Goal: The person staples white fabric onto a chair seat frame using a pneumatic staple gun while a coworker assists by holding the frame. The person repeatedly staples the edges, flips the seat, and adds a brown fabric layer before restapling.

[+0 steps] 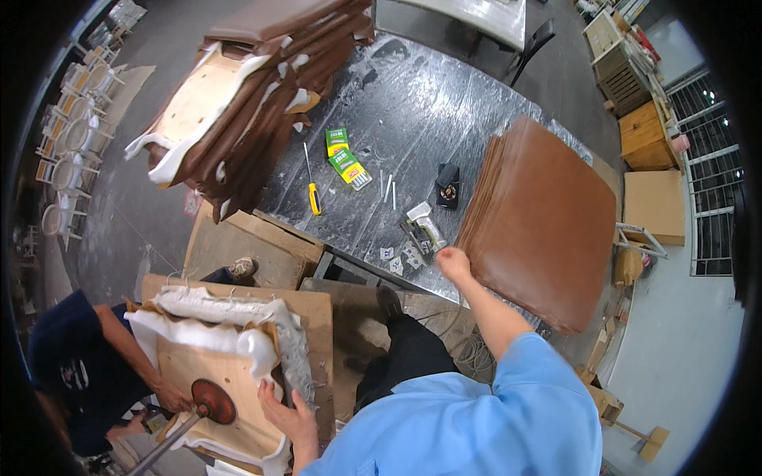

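Fingers spread, my left hand (290,412) is at the right edge of a wooden seat panel (236,366) with white padding (186,329) around its rim. A round reddish-brown disc (213,401) on a metal rod presses on the panel's bare wood. My right hand (453,263) is closed at the table's near edge, beside a stack of brown upholstered seat panels (548,222); what it holds, if anything, is hidden. Just beyond that hand lies a staple gun (426,225), with several small white paper labels (405,259) next to it.
A co-worker's hand (171,394) rests by the disc at left. The dark table (429,95) bears a yellow screwdriver (314,197), green-yellow staple boxes (344,161), staple strips (390,190) and a small black box (448,186). Brown covered seats (262,103) pile high at far left.
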`<control>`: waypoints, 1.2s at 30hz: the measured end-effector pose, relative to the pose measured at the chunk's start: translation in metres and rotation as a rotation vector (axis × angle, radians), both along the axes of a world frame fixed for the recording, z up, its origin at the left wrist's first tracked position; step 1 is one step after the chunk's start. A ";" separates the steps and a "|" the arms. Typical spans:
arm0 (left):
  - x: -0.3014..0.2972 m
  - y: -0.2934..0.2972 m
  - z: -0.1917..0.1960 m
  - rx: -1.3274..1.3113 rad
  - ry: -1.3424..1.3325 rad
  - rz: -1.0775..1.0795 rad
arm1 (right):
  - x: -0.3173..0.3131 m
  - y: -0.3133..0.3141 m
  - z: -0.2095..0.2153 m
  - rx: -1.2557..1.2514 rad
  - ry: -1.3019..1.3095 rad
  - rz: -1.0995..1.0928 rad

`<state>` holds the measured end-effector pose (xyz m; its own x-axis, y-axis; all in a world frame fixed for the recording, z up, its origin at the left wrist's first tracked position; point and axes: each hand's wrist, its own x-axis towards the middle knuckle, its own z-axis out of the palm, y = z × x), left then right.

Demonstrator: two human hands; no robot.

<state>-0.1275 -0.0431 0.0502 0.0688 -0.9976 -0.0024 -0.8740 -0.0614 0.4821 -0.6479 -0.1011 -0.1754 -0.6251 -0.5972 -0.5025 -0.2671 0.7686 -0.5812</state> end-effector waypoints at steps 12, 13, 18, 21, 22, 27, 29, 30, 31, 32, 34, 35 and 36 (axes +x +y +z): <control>-0.062 -0.002 0.038 0.014 0.014 0.142 | -0.036 -0.117 -0.060 0.260 0.130 0.090; -0.072 -0.003 0.040 0.046 0.141 0.138 | -0.034 -0.118 -0.056 0.217 0.065 0.111; -0.162 -0.051 0.032 0.431 0.735 0.168 | 0.004 -0.092 -0.007 -0.198 -0.138 0.189; -0.189 -0.072 -0.022 0.710 0.909 0.191 | 0.039 -0.094 0.072 -0.238 -0.789 0.133; -0.200 -0.083 -0.027 0.837 1.001 0.250 | 0.037 -0.088 0.087 -0.140 -0.893 0.192; -0.205 -0.075 0.013 0.839 1.452 0.054 | 0.092 -0.069 0.192 -0.373 -1.202 0.155; -0.190 -0.062 0.029 0.787 1.474 0.006 | 0.118 -0.059 0.202 -0.392 -1.319 0.128; -0.176 -0.055 0.031 0.770 1.477 -0.008 | 0.137 -0.055 0.205 -0.401 -1.258 0.138; -0.167 -0.050 0.035 0.760 1.485 -0.029 | 0.151 -0.048 0.204 -0.392 -1.355 0.182; -0.159 -0.040 0.041 0.673 1.563 0.025 | 0.165 -0.041 0.204 -0.377 -1.452 0.230; -0.131 -0.021 0.048 0.595 1.564 -0.003 | 0.194 -0.030 0.213 -0.318 -1.485 0.305; -0.116 -0.009 0.052 0.555 1.562 -0.006 | 0.218 -0.027 0.219 -0.325 -1.465 0.221; -0.107 0.001 0.059 0.540 1.562 -0.030 | 0.240 -0.025 0.221 -0.345 -1.434 0.130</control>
